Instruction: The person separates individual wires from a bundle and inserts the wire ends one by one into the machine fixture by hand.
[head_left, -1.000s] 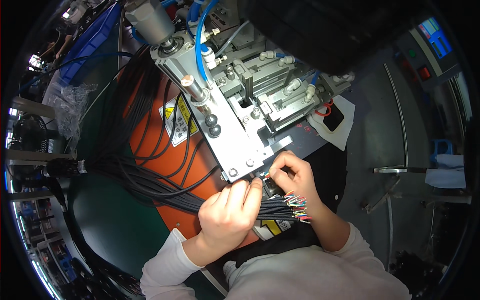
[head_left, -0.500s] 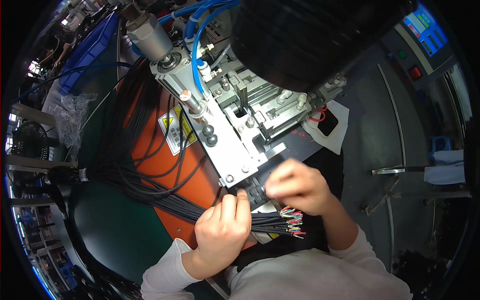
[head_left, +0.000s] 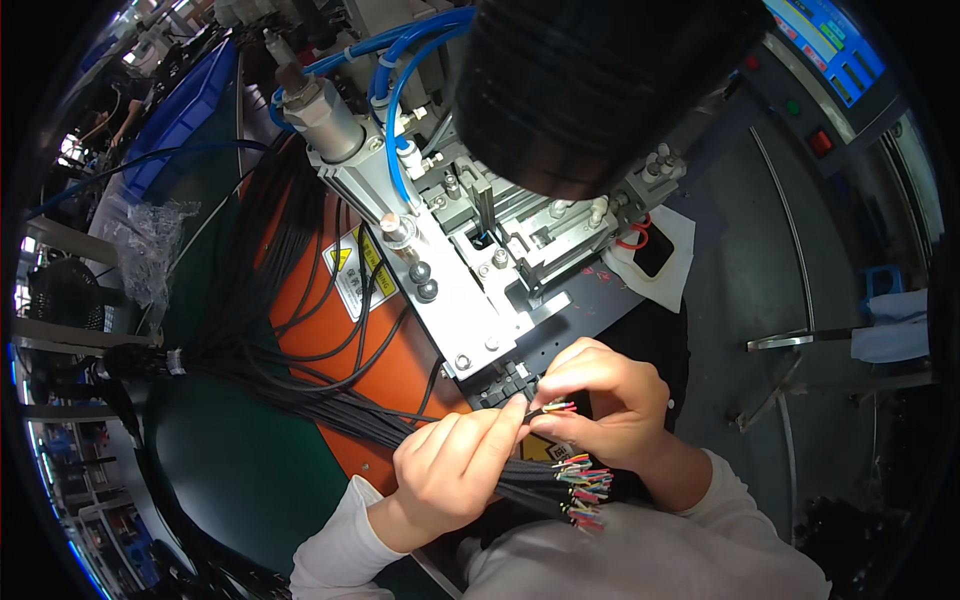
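Note:
My left hand (head_left: 447,468) is closed around a bundle of black cables (head_left: 375,425). Its thumb and forefinger reach forward to one cable raised above the others. Thin coloured wires (head_left: 560,407) fan out of that cable's stripped end, between the fingers of my right hand (head_left: 615,405). My right thumb and forefinger pinch it beside the left fingertips. The other cables' stripped ends (head_left: 585,482), with red, green, yellow and white wires, stick out below both hands. Just beyond my fingertips sits a black slotted block (head_left: 503,383) at the front of a metal machine (head_left: 455,310).
A large black cylinder (head_left: 560,90) overhangs the machine. Blue air hoses (head_left: 390,75) run behind it. More black cable lies over the orange plate (head_left: 345,385) at left, tied at a gathered end (head_left: 150,360). A control panel with a screen (head_left: 835,50) stands at far right.
My right hand has come down from beside the black block to the raised cable end, whose coloured wires now show between its fingers. The bundle's stripped ends hang slightly lower. The view has shifted slightly.

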